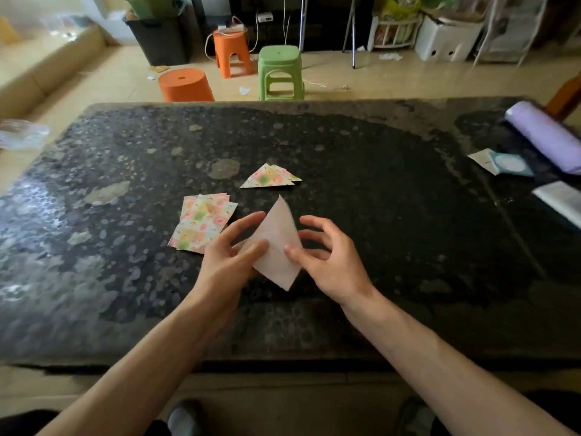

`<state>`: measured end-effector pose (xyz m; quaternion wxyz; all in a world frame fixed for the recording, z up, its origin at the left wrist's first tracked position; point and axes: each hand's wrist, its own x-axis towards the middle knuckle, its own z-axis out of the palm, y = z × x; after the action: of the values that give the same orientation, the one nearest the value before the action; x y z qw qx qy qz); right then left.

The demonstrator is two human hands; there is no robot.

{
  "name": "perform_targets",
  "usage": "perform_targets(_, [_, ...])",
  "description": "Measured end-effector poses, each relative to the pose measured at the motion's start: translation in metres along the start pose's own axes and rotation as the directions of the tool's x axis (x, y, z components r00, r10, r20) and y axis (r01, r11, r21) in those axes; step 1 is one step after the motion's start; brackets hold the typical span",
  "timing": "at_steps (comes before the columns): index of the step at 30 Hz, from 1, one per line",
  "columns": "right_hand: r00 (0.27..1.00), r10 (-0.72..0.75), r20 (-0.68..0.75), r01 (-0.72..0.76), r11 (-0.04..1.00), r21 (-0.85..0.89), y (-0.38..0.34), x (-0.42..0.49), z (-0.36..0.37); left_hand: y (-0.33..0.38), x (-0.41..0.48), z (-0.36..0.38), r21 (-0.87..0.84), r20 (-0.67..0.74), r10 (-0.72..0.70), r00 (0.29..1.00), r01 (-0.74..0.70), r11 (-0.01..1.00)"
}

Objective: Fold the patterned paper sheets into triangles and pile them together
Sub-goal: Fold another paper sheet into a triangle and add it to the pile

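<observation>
Between both hands, just above the dark table (345, 171), is a paper sheet (276, 243) with its pale back side up and one corner pointing away from me. My left hand (229, 250) pinches its left corner between thumb and fingers. The thumb of my right hand (327, 253) lies on the sheet's right edge, with the fingers curled above it. A stack of flat patterned sheets (202, 221) lies just left of my left hand. Folded patterned triangles (270, 177) are piled beyond the sheet.
A lilac roll (544, 133), a small teal-and-white packet (503, 163) and a white booklet (559, 199) lie at the table's right side. Beyond the far edge stand orange stools (185, 84) and a green stool (279, 72).
</observation>
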<state>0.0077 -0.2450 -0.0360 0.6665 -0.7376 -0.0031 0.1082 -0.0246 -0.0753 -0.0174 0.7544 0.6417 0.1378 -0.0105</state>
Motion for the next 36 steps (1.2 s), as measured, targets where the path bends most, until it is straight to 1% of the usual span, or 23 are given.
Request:
perform_targets(2, [0.996,-0.034,-0.084,0.035,0.999,0.014,0.004,-0.003,-0.005,-0.003,-0.002,0.002,0.003,0.090,-0.002,0.996,0.002,1.000])
perform_targets(3, [0.991,-0.039,-0.131,0.038,0.999,-0.008,0.007,-0.003,-0.008,-0.005,-0.003,0.002,0.062,0.130,0.017,0.991,-0.026,0.998])
perform_targets(5, [0.982,-0.062,-0.179,0.038,0.990,-0.133,0.011,-0.001,-0.016,-0.011,-0.001,0.000,0.273,0.165,0.070,0.984,-0.114,0.955])
perform_targets(6, [0.981,-0.093,-0.172,0.056,0.977,-0.205,0.013,0.001,-0.020,-0.014,0.000,-0.002,0.374,0.166,0.097,0.981,-0.154,0.914])
perform_targets(8, [0.982,-0.137,-0.132,0.093,0.951,-0.296,0.018,0.003,-0.027,-0.019,0.001,-0.005,0.501,0.170,0.119,0.978,-0.190,0.844])
perform_targets(11, [0.987,-0.147,-0.070,0.118,0.942,-0.315,0.022,0.004,-0.034,-0.027,0.001,-0.010,0.608,0.153,0.076,0.985,-0.155,0.779])
perform_targets(13, [0.989,-0.150,-0.010,0.138,0.934,-0.329,0.025,0.003,-0.038,-0.029,0.006,-0.013,0.632,0.146,0.058,0.988,-0.138,0.763])
perform_targets(16, [0.978,-0.188,0.091,0.209,0.890,-0.405,0.026,0.001,-0.044,-0.030,0.013,-0.018,0.693,0.202,0.115,0.973,-0.224,0.685])
perform_targets(19, [0.949,-0.261,0.178,0.315,0.766,-0.560,0.027,-0.001,-0.049,-0.030,0.017,-0.022,0.723,0.226,0.141,0.964,-0.263,0.639])
perform_targets(22, [0.923,-0.279,0.265,0.384,0.626,-0.678,0.030,-0.003,-0.051,-0.030,0.020,-0.023,0.738,0.252,0.148,0.956,-0.289,0.610])
perform_targets(24, [0.896,-0.328,0.301,0.436,0.511,-0.741,0.032,-0.004,-0.053,-0.030,0.022,-0.024,0.754,0.275,0.157,0.949,-0.314,0.577])
perform_targets(25, [0.885,-0.343,0.316,0.454,0.481,-0.750,0.032,-0.004,-0.054,-0.030,0.023,-0.024,0.757,0.283,0.156,0.946,-0.321,0.570])
perform_targets(28, [0.845,-0.345,0.409,0.530,0.438,-0.726,0.030,-0.005,-0.056,-0.027,0.024,-0.023,0.745,0.287,0.137,0.948,-0.311,0.590])
perform_targets(31, [0.818,-0.274,0.506,0.575,0.429,-0.696,0.024,-0.007,-0.060,-0.025,0.026,-0.023,0.723,0.264,0.121,0.957,-0.279,0.632])
perform_targets(33, [0.815,-0.246,0.525,0.577,0.434,-0.692,0.022,-0.010,-0.061,-0.020,0.027,-0.023,0.701,0.245,0.083,0.966,-0.236,0.672])
perform_targets(36, [0.810,-0.286,0.511,0.586,0.412,-0.698,0.026,-0.014,-0.056,-0.015,0.028,-0.022,0.673,0.257,-0.004,0.966,-0.176,0.718])
